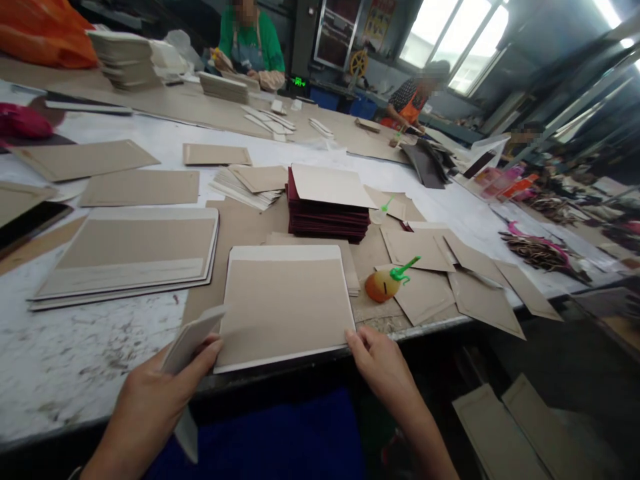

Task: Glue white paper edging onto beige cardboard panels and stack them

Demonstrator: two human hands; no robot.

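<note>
My left hand (pixel 160 380) is closed around a thin bundle of pale card strips (pixel 193 337), whose lower ends stick out below the palm. Directly in front of me lies a beige board panel (pixel 283 307) with white borders, flat at the table's edge. Its lower right corner is pinched between the thumb and fingers of my right hand (pixel 375 353). Just right of the panel sits a rounded glue bottle (pixel 383 285) with a green nozzle. Behind the panel rises a stack of dark red pieces (pixel 327 217), topped by a pale sheet (pixel 333 185).
Similar bordered panels (pixel 135 243) are piled at left. Loose beige cards (pixel 485 303) overlap at right, some overhanging the table edge. A smaller bottle (pixel 381 212) stands behind. Across the table are a person in green (pixel 275 43) and another in an orange apron (pixel 419 100).
</note>
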